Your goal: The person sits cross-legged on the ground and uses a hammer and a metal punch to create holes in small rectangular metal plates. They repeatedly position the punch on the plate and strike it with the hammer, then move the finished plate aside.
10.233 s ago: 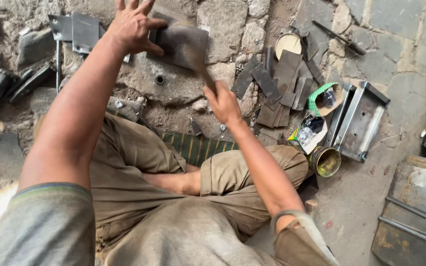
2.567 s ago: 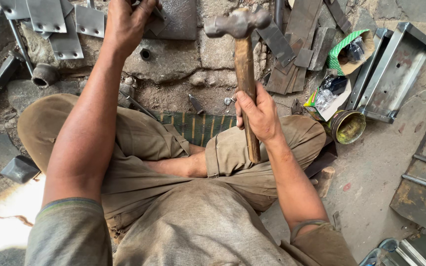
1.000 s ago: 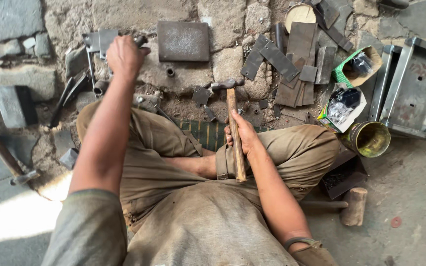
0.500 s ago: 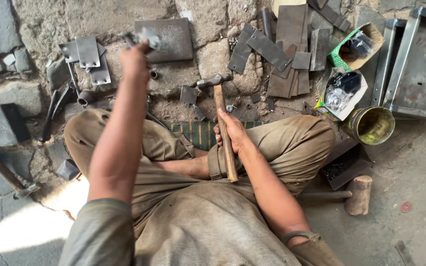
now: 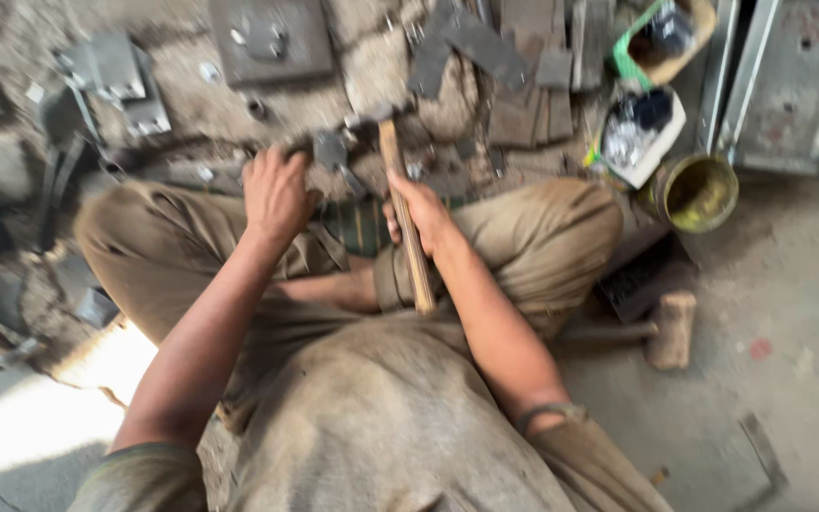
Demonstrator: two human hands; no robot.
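We sit cross-legged before the rough stone floor [image 5: 191,104] strewn with grey metal plates. Our left hand [image 5: 277,194] has drawn back from the square plate [image 5: 272,38], fingers curled, whether holding anything we cannot tell; our right hand [image 5: 424,213] still grips the wooden-handled hammer [image 5: 405,228], head lowered near the knees.

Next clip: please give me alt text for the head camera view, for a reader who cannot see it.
Seated cross-legged on stone ground, a person grips a wooden-handled hammer in the right hand, while the left hand hovers over small grey metal pieces. A square grey metal plate, a round yellow-green tin and a wooden mallet lie nearby.
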